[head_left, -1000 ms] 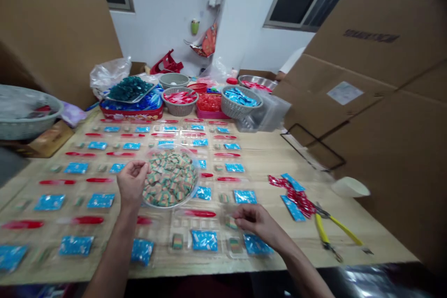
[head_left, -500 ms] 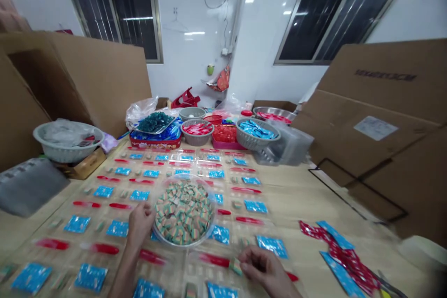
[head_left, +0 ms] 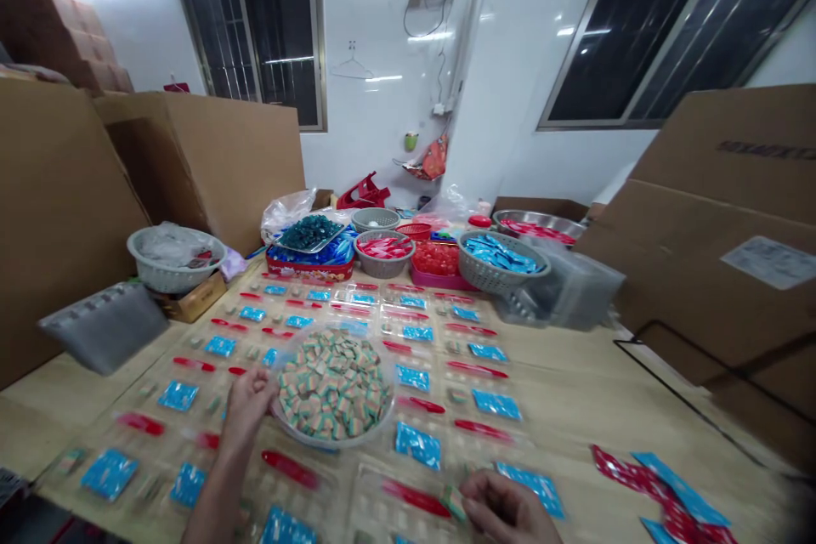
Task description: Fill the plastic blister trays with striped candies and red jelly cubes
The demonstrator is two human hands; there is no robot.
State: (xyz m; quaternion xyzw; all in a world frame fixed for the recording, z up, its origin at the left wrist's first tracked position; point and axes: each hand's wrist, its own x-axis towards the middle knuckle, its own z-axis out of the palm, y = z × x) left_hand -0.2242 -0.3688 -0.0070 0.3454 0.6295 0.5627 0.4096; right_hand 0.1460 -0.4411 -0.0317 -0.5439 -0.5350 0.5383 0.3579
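blue and red in rows, work low at the near side

the left hand (head_left: 248,406) sat against the rim of a clear round bowl (head_left: 335,442), fingers curled and half closed; the fingers hid anything it might have held, so i could not tell. the right hand (head_left: 503,510) was cut off by the bottom of the frame, fingers loosely bent, with a striped cube (head_left: 452,503) just at the fingertips; touching or gripped, i could not tell.

the bowl, heaped with more striped cubes (head_left: 335,387), stood on clear plastic trays (head_left: 382,501) mid-table, apparently placed so both hands could reach it. the trays repeated one pattern of blue sachets (head_left: 411,446), red sticks (head_left: 290,469) and small cubes, likely kept in rows so each kind stayed in its own cell. stock seemed sorted by kind at the far end, as with the grey basket of blue packets (head_left: 503,265). loose red and blue packets (head_left: 663,493) lay apart on the wooden table (head_left: 561,408), off the trays.

against the earlier frame, the view had tipped up, taking in more of the window (head_left: 631,25), and both hands sat lower in the picture. the yellow-handled pliers had dropped out of view at lower right. the bowl stayed put among the trays.
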